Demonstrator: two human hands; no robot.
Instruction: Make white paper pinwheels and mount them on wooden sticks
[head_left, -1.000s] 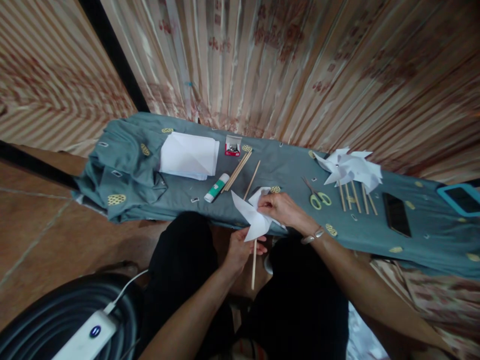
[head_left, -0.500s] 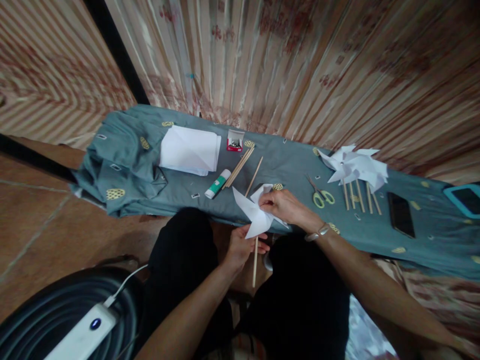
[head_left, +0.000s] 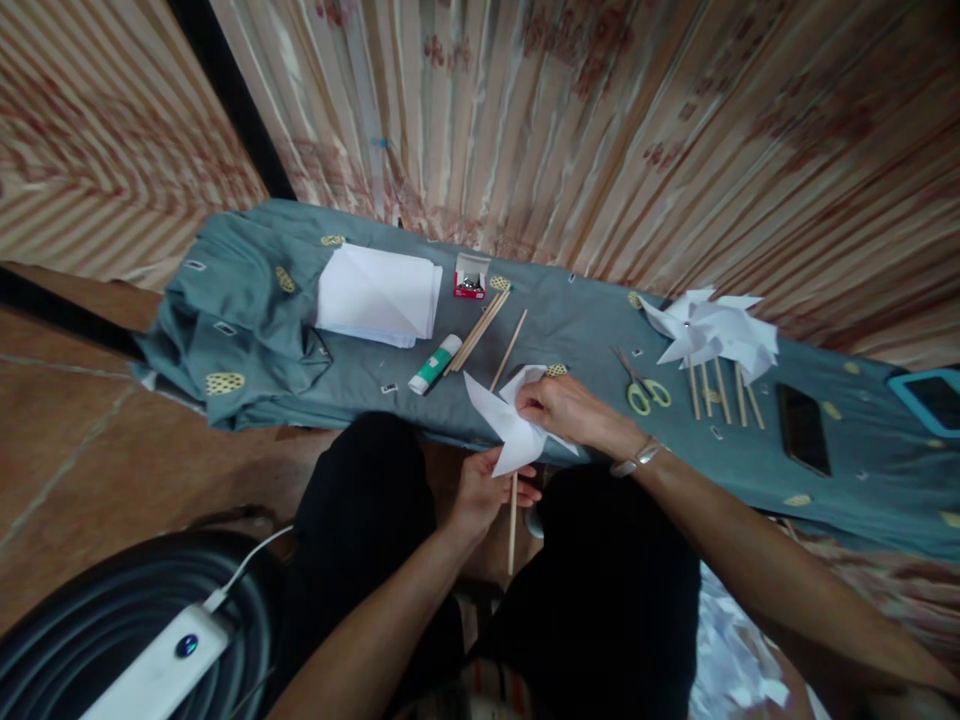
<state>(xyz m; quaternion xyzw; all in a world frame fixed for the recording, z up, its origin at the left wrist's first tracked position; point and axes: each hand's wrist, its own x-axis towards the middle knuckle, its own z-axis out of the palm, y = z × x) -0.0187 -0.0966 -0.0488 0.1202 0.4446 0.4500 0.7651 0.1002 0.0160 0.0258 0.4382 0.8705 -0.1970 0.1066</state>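
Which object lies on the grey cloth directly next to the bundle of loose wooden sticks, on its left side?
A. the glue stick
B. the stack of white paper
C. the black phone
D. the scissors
A: the glue stick with its green label lies right beside the loose wooden sticks on the grey cloth.

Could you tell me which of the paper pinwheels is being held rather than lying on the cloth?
The pinwheel between both hands; the other pinwheels lie piled at the right.
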